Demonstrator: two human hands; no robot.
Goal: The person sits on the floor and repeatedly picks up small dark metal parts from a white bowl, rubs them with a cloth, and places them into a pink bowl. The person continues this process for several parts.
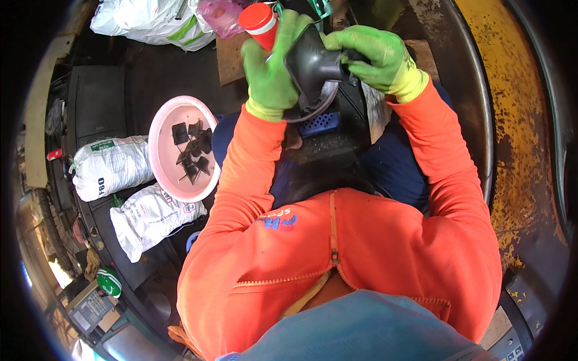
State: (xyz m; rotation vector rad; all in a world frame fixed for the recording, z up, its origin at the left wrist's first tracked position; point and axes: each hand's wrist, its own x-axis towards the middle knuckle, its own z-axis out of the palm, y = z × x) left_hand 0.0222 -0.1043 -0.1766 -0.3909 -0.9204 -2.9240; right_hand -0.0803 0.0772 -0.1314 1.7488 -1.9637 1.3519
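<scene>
A black funnel-shaped plastic part (pixel 308 65) with a wide square mouth and narrow stem is held up in front of me. My left hand (pixel 269 78), in a green glove, grips it by the wide end; its far fingers are partly behind the part. At the stem end, the gloved fingers of my right hand (pixel 382 61) are closed. A dark piece shows between them, and I cannot make out whether it belongs to the part. Beneath the hands is a round grey-rimmed container (pixel 322 108), mostly hidden, above a blue perforated basket (pixel 320 124).
A pink basin (pixel 158 147) with several similar black parts stands to my left. White sacks (pixel 111 168) lie beyond it. Past my left hand is a red-lidded container (pixel 259 25), near a pink plastic bag (pixel 221 17). A worn yellow metal surface (pixel 512 120) borders my right.
</scene>
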